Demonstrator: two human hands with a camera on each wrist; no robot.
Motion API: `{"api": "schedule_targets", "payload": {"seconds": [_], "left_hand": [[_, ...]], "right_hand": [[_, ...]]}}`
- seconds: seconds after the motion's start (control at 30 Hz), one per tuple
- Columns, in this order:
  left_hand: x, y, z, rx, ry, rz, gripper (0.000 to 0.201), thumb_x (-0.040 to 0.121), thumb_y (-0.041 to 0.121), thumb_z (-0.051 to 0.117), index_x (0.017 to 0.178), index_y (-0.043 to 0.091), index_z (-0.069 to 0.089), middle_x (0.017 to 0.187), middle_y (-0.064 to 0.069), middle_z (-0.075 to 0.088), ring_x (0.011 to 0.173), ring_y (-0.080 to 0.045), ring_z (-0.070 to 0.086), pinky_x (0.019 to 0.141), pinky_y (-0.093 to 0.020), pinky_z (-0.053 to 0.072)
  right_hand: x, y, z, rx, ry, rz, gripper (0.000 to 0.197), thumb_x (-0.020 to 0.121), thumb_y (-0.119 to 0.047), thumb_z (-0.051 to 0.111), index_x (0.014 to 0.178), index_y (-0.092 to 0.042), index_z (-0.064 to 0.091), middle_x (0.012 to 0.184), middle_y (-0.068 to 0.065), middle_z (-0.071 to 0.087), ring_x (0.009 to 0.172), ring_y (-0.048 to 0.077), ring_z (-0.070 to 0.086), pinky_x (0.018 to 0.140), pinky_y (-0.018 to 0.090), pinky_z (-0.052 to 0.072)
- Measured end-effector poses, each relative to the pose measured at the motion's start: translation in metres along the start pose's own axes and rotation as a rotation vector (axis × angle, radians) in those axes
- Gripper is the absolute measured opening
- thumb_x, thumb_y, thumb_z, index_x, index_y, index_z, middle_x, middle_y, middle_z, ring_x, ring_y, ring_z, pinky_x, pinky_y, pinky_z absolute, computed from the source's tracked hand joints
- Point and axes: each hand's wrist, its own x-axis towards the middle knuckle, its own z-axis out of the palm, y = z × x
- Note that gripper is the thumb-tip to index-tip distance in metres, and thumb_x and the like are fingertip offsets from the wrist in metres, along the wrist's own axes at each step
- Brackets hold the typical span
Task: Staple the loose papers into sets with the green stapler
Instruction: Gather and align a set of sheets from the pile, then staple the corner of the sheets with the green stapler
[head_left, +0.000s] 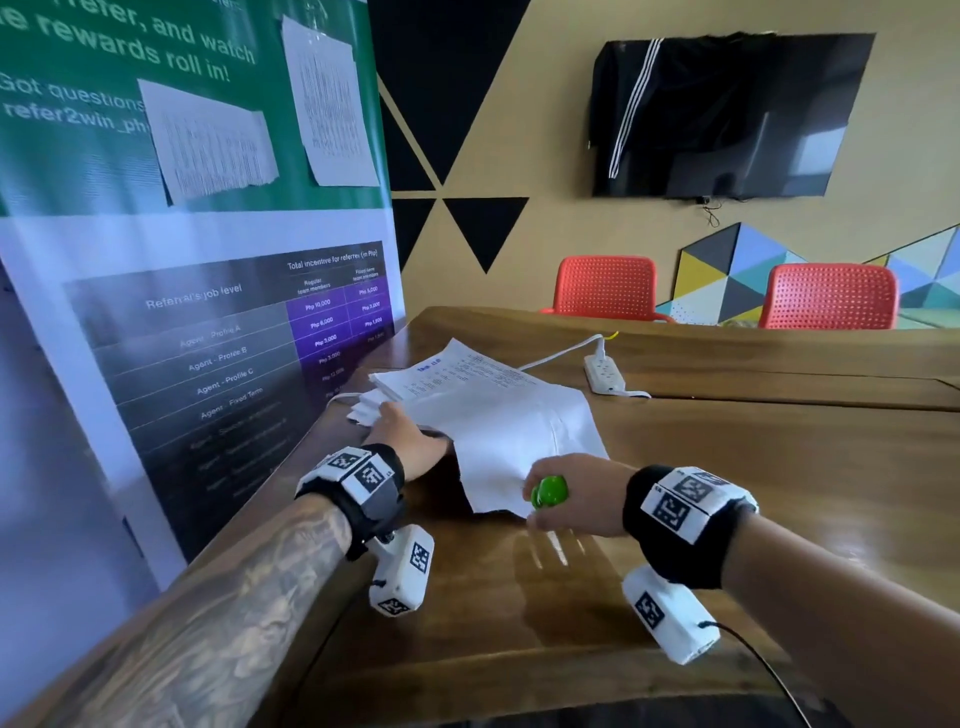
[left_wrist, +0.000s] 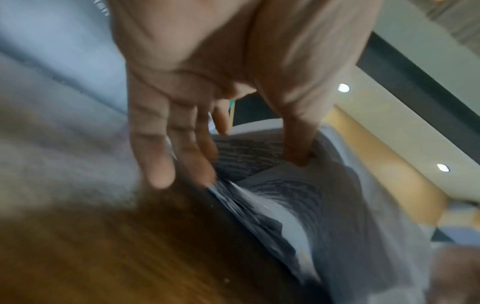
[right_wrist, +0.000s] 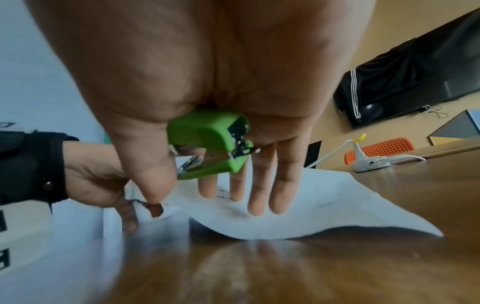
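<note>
Resting in the palm of the right hand (head_left: 576, 493), the green stapler (head_left: 549, 491) is pinned by the thumb while the other fingers (right_wrist: 281, 185) reach out straight over the near corner of the loose papers (head_left: 498, 415). Those sheets lie fanned on the wooden table (head_left: 727, 467), their near edge lifted and curled. At their left side the left hand (head_left: 410, 434) pinches the paper edges, thumb on top and fingers beneath. Small print on the pages is too blurred to read. Behind stands a banner (head_left: 208, 260) reading "rewards roll in!", "Got questions", "Referral's job level", "Agent - Profile A", "Php 10,000". A white power strip (head_left: 604, 373) sits beyond the papers.
</note>
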Motion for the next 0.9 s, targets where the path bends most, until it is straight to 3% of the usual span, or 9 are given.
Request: {"api": "schedule_targets", "payload": {"seconds": [0.07, 0.2, 0.27, 0.37, 0.47, 0.57, 0.67, 0.73, 0.9], "left_hand": [[-0.01, 0.002, 0.004, -0.292, -0.225, -0.108, 0.048, 0.092, 0.047, 0.053, 0.119, 0.008, 0.061, 0.096, -0.016, 0.075, 0.074, -0.029, 0.073, 0.066, -0.043, 0.059], [-0.025, 0.011, 0.007, -0.712, -0.496, -0.167, 0.081, 0.094, 0.078, 0.022, 0.115, 0.014, 0.068, 0.099, -0.017, 0.076, 0.094, -0.037, 0.074, 0.06, -0.04, 0.058], [-0.027, 0.017, 0.01, -0.756, -0.457, -0.105, 0.072, 0.089, 0.079, 0.037, 0.116, 0.02, 0.068, 0.102, -0.014, 0.074, 0.094, -0.036, 0.071, 0.059, -0.042, 0.06], [-0.017, 0.018, 0.023, -0.516, -0.271, 0.001, 0.046, 0.091, 0.039, 0.07, 0.126, 0.011, 0.06, 0.12, -0.015, 0.064, 0.099, -0.033, 0.064, 0.058, -0.039, 0.061], [-0.01, 0.021, 0.023, -0.492, -0.34, 0.029, 0.036, 0.094, 0.017, 0.068, 0.127, 0.005, 0.059, 0.12, -0.02, 0.064, 0.093, -0.032, 0.062, 0.054, -0.033, 0.053], [-0.002, 0.02, 0.013, -0.51, -0.449, 0.013, 0.03, 0.093, 0.018, 0.071, 0.12, 0.007, 0.063, 0.11, -0.021, 0.069, 0.09, -0.031, 0.065, 0.057, -0.035, 0.053], [0.008, 0.015, 0.007, -0.466, -0.523, 0.002, 0.016, 0.096, 0.021, 0.065, 0.105, 0.008, 0.065, 0.075, -0.009, 0.07, 0.06, -0.015, 0.059, 0.053, -0.027, 0.046], [0.015, 0.01, 0.005, -0.471, -0.497, -0.072, 0.016, 0.095, 0.024, 0.066, 0.097, 0.009, 0.061, 0.058, -0.001, 0.059, 0.046, -0.008, 0.045, 0.045, -0.021, 0.04], [0.036, -0.012, 0.001, -0.597, -0.431, -0.182, 0.015, 0.093, 0.014, 0.067, 0.084, 0.013, 0.054, 0.056, 0.002, 0.047, 0.039, -0.006, 0.038, 0.038, -0.019, 0.039]], "right_hand": [[0.003, -0.002, 0.0, 0.043, 0.022, 0.003, 0.029, 0.087, -0.04, 0.069, 0.11, -0.025, 0.062, 0.087, -0.01, 0.057, 0.071, 0.008, 0.056, 0.071, 0.026, 0.05], [0.009, -0.003, 0.0, 0.06, 0.031, 0.008, 0.033, 0.087, -0.043, 0.069, 0.116, -0.027, 0.062, 0.095, -0.01, 0.057, 0.078, 0.009, 0.056, 0.066, 0.021, 0.045], [0.013, -0.003, -0.001, 0.069, 0.027, 0.004, 0.037, 0.088, -0.045, 0.068, 0.12, -0.028, 0.061, 0.104, -0.008, 0.056, 0.089, 0.013, 0.057, 0.072, 0.023, 0.043], [0.019, -0.001, -0.002, 0.098, 0.088, -0.017, 0.031, 0.086, -0.046, 0.07, 0.111, -0.027, 0.065, 0.101, -0.006, 0.061, 0.091, 0.017, 0.06, 0.076, 0.026, 0.045], [0.028, 0.001, -0.01, 0.33, 0.249, -0.048, 0.026, 0.082, -0.042, 0.076, 0.096, -0.023, 0.065, 0.083, -0.002, 0.065, 0.07, 0.018, 0.063, 0.066, 0.027, 0.051], [0.039, 0.001, -0.022, 0.66, 0.268, -0.076, 0.038, 0.074, -0.04, 0.076, 0.105, -0.025, 0.061, 0.082, 0.0, 0.058, 0.07, 0.017, 0.057, 0.067, 0.035, 0.048], [0.053, -0.002, -0.026, 0.978, 0.204, -0.096, 0.039, 0.076, -0.025, 0.071, 0.11, -0.009, 0.063, 0.087, 0.006, 0.061, 0.078, 0.019, 0.061, 0.075, 0.035, 0.049], [0.062, -0.003, -0.025, 0.928, 0.218, -0.107, 0.042, 0.078, -0.034, 0.077, 0.11, -0.008, 0.067, 0.094, 0.009, 0.066, 0.085, 0.019, 0.062, 0.083, 0.036, 0.05], [0.095, -0.008, -0.019, 0.785, 0.275, -0.099, 0.039, 0.078, -0.048, 0.079, 0.105, -0.022, 0.069, 0.084, -0.003, 0.067, 0.071, 0.01, 0.054, 0.064, 0.025, 0.04]]}}
